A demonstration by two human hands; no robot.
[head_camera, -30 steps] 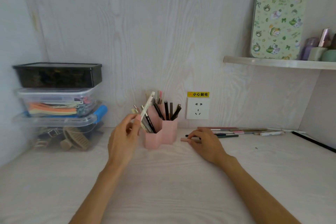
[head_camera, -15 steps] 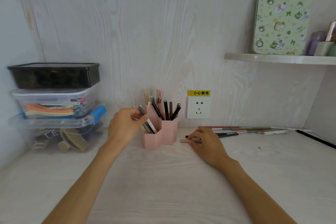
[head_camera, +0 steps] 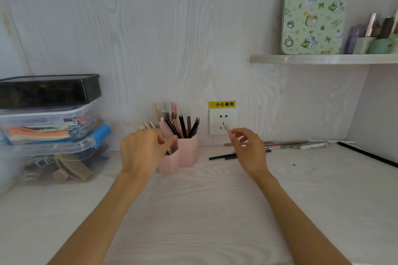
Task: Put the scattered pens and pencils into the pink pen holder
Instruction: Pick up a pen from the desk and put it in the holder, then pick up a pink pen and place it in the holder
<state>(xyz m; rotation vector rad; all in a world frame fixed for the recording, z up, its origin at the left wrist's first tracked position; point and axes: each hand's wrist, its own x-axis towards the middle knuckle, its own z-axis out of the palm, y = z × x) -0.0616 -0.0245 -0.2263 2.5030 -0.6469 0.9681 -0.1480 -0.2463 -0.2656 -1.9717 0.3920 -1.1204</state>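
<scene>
Hands: my left hand point(head_camera: 142, 150) hovers loosely curled and empty at the pink pen holder point(head_camera: 183, 154), near the pens standing inside | my right hand point(head_camera: 247, 148) pinches a pink pencil point(head_camera: 226, 129), lifted toward the holder | remaining pens point(head_camera: 288, 145) lie along the wall on the desk point(head_camera: 204, 211), awaiting collection.

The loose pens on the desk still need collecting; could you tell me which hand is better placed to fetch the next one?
Probably the right hand: it hovers directly over the loose pens, while the left hand is at the pink pen holder.
</scene>
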